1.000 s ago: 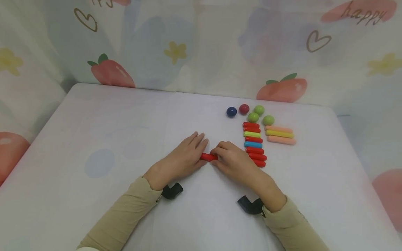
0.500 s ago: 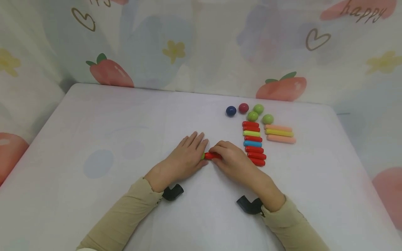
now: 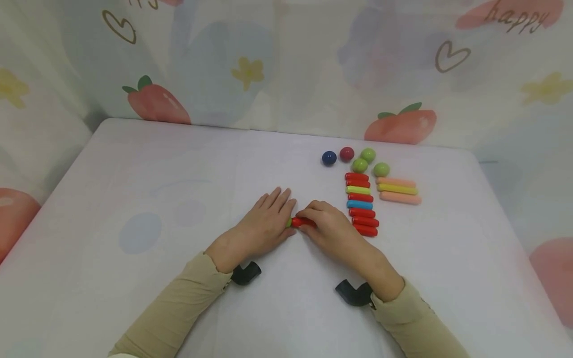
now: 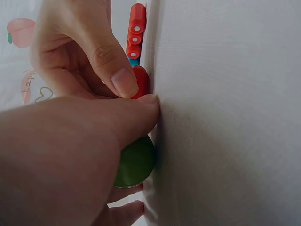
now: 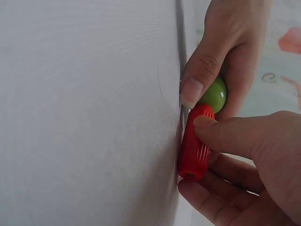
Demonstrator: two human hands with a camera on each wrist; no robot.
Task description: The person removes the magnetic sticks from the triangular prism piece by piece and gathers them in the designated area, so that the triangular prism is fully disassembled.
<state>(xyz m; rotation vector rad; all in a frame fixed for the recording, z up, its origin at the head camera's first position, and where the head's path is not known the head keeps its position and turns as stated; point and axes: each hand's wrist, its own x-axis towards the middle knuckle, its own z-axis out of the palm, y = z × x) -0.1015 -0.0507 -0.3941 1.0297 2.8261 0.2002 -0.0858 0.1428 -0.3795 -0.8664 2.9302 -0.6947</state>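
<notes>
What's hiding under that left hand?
Under the left hand sits a green ball, pinched by its thumb against one end of the red stick that the right hand holds. Anything further under the palm is covered.

To your right, the column of sticks (image 3: pixel 361 204) lies just beside your right hand (image 3: pixel 333 229), with balls (image 3: pixel 359 165) behind it. Left of your left hand (image 3: pixel 264 223) the table (image 3: pixel 134 199) gives open passage.
</notes>
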